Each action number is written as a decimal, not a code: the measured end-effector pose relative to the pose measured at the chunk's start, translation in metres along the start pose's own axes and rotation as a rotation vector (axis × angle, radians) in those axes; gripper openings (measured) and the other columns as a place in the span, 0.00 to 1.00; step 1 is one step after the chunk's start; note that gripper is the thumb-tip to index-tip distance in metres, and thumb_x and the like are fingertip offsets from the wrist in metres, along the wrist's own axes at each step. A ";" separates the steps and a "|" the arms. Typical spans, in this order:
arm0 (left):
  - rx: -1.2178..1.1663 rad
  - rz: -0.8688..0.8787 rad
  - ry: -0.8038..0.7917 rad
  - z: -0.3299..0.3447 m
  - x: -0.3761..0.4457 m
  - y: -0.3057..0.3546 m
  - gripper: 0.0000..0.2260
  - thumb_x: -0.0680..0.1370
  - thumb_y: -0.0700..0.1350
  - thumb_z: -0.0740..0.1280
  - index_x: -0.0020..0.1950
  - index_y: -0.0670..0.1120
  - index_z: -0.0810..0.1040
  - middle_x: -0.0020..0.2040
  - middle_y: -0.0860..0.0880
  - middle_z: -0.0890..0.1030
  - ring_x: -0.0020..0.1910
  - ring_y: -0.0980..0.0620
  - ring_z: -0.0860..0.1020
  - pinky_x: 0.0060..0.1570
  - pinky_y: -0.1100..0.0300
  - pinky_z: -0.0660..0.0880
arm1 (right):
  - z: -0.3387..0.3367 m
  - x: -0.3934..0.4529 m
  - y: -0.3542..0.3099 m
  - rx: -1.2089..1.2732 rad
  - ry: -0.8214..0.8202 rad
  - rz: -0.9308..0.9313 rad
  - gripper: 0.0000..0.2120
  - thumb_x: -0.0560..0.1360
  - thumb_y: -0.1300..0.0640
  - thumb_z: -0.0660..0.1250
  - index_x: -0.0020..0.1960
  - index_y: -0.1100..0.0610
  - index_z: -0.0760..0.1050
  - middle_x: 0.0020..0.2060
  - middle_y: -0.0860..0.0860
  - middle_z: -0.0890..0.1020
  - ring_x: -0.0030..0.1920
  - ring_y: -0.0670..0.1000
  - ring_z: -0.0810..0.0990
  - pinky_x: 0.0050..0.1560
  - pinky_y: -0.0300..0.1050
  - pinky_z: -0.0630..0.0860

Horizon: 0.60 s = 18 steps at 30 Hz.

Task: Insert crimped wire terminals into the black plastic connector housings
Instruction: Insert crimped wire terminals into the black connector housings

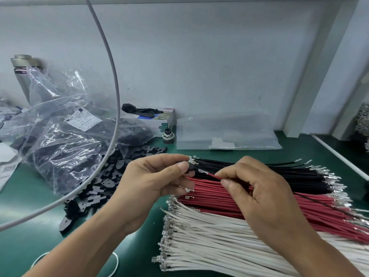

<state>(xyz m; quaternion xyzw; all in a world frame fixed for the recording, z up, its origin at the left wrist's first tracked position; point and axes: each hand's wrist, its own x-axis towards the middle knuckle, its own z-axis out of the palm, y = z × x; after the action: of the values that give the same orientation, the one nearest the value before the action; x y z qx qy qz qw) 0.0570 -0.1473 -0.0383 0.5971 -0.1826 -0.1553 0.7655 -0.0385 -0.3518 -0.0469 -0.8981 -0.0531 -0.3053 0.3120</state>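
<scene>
three bundles of wires lay on the green mat (30,242): black wires (259,172) at the back, red wires (299,206) in the middle, white wires (209,240) nearest. left hand (155,180) pinched a black connector housing (190,167) between thumb and forefinger, above the bundles' left ends. right hand (265,198) pinched one red wire (216,176) between thumb and forefinger, its metal terminal (203,172) just beside the housing; whether it touched, cannot tell. loose black housings (103,182) lay heaped at left, spilling from a clear plastic bag (60,136). small box (159,120) stood against the wall.
</scene>
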 end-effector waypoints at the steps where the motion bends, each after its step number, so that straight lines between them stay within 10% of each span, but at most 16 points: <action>1: -0.020 -0.015 -0.018 0.000 0.000 0.000 0.15 0.67 0.46 0.77 0.51 0.42 0.88 0.47 0.37 0.87 0.38 0.46 0.86 0.36 0.60 0.82 | 0.000 0.000 -0.001 0.010 0.012 -0.010 0.07 0.77 0.55 0.69 0.49 0.43 0.82 0.43 0.41 0.79 0.48 0.45 0.80 0.46 0.38 0.73; 18: -0.110 -0.086 -0.144 -0.005 0.002 0.000 0.15 0.70 0.46 0.77 0.53 0.39 0.87 0.44 0.38 0.85 0.36 0.48 0.84 0.36 0.60 0.81 | 0.001 0.000 -0.008 0.045 0.140 -0.065 0.04 0.79 0.53 0.70 0.48 0.48 0.83 0.42 0.41 0.78 0.44 0.47 0.80 0.42 0.36 0.73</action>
<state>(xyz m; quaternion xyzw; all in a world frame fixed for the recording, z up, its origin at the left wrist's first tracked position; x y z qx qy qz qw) 0.0617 -0.1438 -0.0395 0.5486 -0.2025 -0.2402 0.7748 -0.0406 -0.3450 -0.0435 -0.8653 -0.0670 -0.3757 0.3250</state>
